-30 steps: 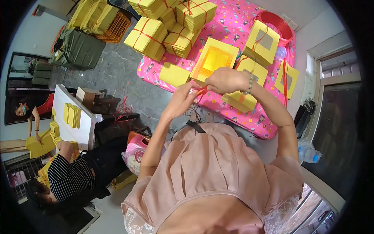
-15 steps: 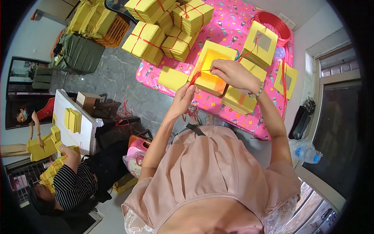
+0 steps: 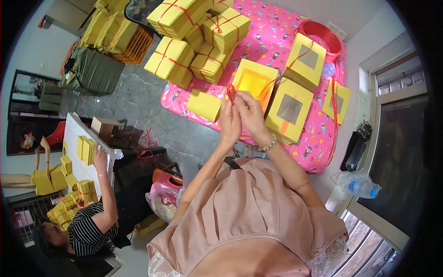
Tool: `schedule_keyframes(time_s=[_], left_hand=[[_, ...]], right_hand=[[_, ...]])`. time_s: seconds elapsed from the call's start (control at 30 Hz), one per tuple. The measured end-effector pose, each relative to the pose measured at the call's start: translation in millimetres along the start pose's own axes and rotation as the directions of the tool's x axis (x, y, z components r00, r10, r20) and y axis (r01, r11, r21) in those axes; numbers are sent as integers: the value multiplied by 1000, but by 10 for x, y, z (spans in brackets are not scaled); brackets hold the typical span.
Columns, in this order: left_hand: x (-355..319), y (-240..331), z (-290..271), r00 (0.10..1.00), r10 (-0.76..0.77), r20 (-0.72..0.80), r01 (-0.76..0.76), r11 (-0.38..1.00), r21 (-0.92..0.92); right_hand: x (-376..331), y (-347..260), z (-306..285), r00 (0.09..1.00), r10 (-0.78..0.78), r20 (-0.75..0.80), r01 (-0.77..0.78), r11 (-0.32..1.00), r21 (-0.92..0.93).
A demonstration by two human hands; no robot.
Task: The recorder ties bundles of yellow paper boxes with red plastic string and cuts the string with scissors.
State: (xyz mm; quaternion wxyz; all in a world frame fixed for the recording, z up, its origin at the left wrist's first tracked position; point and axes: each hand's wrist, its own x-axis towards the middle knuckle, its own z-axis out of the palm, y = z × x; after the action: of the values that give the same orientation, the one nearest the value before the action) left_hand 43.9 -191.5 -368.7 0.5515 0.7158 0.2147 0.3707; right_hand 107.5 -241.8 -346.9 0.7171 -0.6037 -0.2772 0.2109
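My hands meet in front of the pink table's near edge. My left hand (image 3: pixel 229 122) is closed on a bunched red plastic ribbon (image 3: pixel 231 91) that sticks up above its fingers. My right hand (image 3: pixel 250 110), with a bead bracelet on its wrist, presses against the left one, its fingers pinched on the ribbon's lower part. Just beyond them lies a yellow paper stack with an orange-bordered bright yellow centre (image 3: pixel 251 84). To its right sits a yellow stack with a dark grey square (image 3: pixel 290 110). A small yellow stack (image 3: pixel 204 105) lies left of my hands.
Bundles tied with red ribbon (image 3: pixel 170 57) are piled at the table's far left. A red ribbon coil (image 3: pixel 339 44) and another grey-squared stack (image 3: pixel 295 62) stand far right. Left, a striped-shirted person (image 3: pixel 94 224) reaches over a white table (image 3: pixel 85 173); another person (image 3: pixel 41 143) handles yellow sheets.
Both hands have come off the orange-bordered stack and drawn together nearer my body, with the red ribbon between them. The striped-shirted person's arm now reaches to a yellow stack.
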Motion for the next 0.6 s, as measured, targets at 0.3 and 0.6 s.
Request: schedule_keyframes(time_s=[0.3, 0.6], left_hand=[[277, 866, -444, 966, -252, 53, 190, 560, -806], [332, 1168, -1545, 964, -103, -243, -150, 542, -827]], right_hand=[[-273, -272, 96, 887, -98, 451, 232, 940, -251], [-137, -382, -519, 170, 518, 838, -137, 855, -500]])
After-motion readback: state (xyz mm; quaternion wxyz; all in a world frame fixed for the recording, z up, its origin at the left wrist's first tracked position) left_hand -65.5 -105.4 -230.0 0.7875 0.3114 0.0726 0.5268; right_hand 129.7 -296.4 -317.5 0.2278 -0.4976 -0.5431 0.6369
